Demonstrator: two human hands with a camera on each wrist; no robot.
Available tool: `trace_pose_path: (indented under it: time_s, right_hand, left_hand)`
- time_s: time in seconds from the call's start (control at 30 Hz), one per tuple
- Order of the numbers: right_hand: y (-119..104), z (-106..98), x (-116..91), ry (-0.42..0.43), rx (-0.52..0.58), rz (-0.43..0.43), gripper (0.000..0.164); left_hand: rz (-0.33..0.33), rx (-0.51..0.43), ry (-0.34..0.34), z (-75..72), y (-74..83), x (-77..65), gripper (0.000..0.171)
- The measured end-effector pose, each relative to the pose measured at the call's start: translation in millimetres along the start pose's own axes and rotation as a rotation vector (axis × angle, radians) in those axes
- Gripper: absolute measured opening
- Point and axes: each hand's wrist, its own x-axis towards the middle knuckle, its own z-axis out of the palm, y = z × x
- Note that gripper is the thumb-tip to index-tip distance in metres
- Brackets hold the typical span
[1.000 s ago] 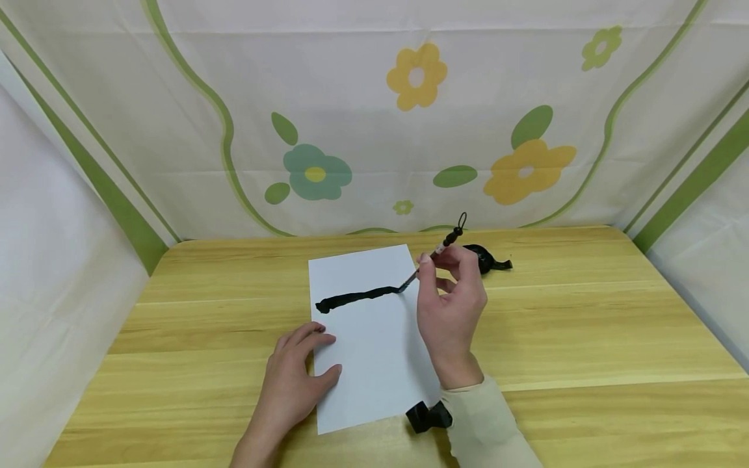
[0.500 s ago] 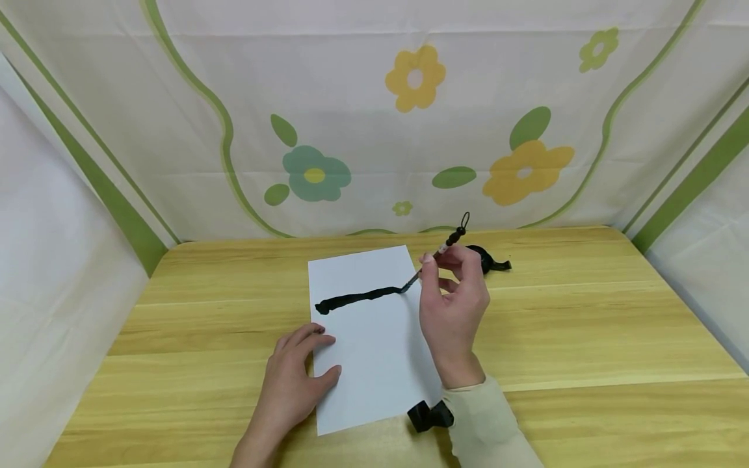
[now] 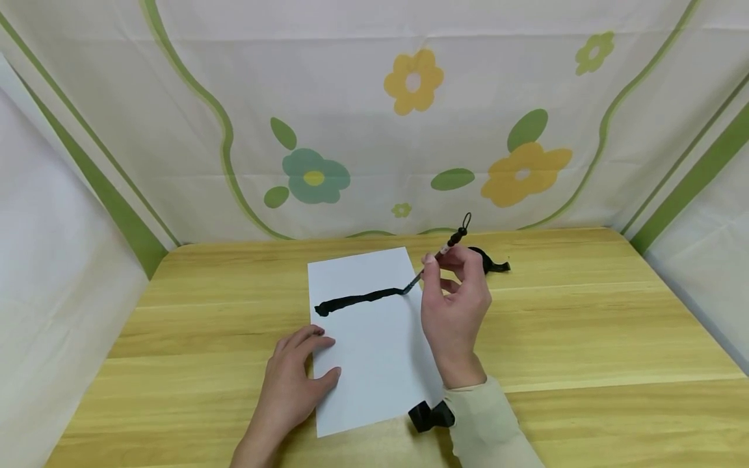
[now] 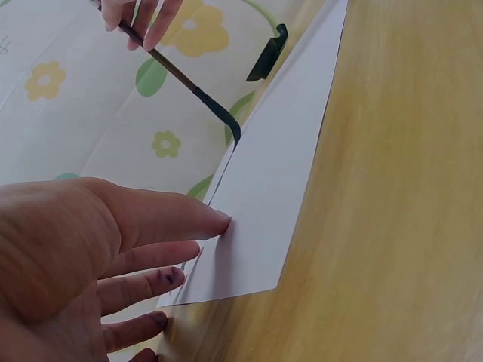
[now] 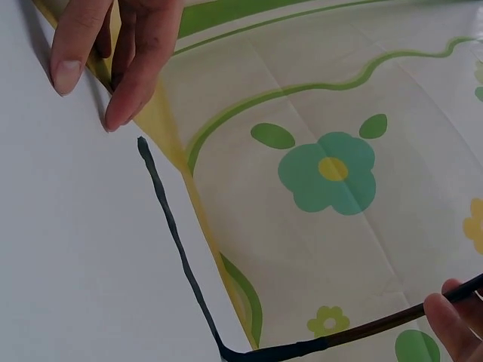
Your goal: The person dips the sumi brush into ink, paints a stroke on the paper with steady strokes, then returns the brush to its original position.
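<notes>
My right hand (image 3: 456, 305) pinches the handle of a calligraphy brush (image 3: 433, 261), which slants with its hanging loop up to the right. The brush's dark, bent tip meets the right end of a thick black ink stroke (image 3: 363, 298) on a white sheet of paper (image 3: 368, 364). In the right wrist view the stroke (image 5: 175, 234) runs unbroken to the wet bristles (image 5: 279, 352). My left hand (image 3: 295, 374) rests on the sheet's left edge, thumb and fingers spread. Dark smudges mark a finger (image 4: 167, 279) of it in the left wrist view.
Behind my right hand lies a black dish-like object (image 3: 494, 264) with a spout or stem, partly hidden. A black block-shaped weight (image 3: 432, 416) sits at the sheet's lower right corner, beside my sleeve (image 3: 488, 422). A flower-printed cloth (image 3: 363, 117) hangs behind the wooden table (image 3: 585, 312).
My right hand and the brush have shifted slightly to the right, lengthening the ink stroke a little at its right end. My left hand has stayed on the paper.
</notes>
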Motion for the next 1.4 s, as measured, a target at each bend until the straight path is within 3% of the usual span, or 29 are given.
trace_pose_path:
  time_s: [1.4]
  right_hand:
    - [1.8, -4.4, 0.5, 0.004, -0.015, -0.013, 0.017]
  left_hand:
    - [-0.001, -0.002, 0.0, 0.6, -1.3, -0.8, 0.036]
